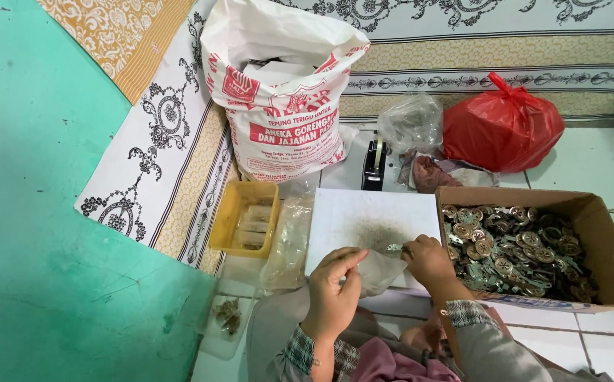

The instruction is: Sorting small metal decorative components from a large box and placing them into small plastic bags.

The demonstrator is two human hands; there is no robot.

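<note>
A small clear plastic bag (380,267) lies over the near edge of a white board (370,219), between the two hands and touching both. In the head view, the left hand (335,283) pinches the bag's left edge, thumb and fingers closed narrowly on the film. The right hand (428,260) is closed on a small metal piece (394,248), held at the bag's upper right edge just beside the fingertips. Directly right of that hand, touching the board's side, stands an open cardboard box (607,233) heaped with small round brass-coloured metal parts (515,249). Left of the board lies another clear bag (287,244) and a yellow plastic tray (230,212). Further back stand a large white printed sack (278,106), a black tape dispenser (374,164), a crumpled clear bag (411,122) and a tied red plastic bag (501,127).
</note>
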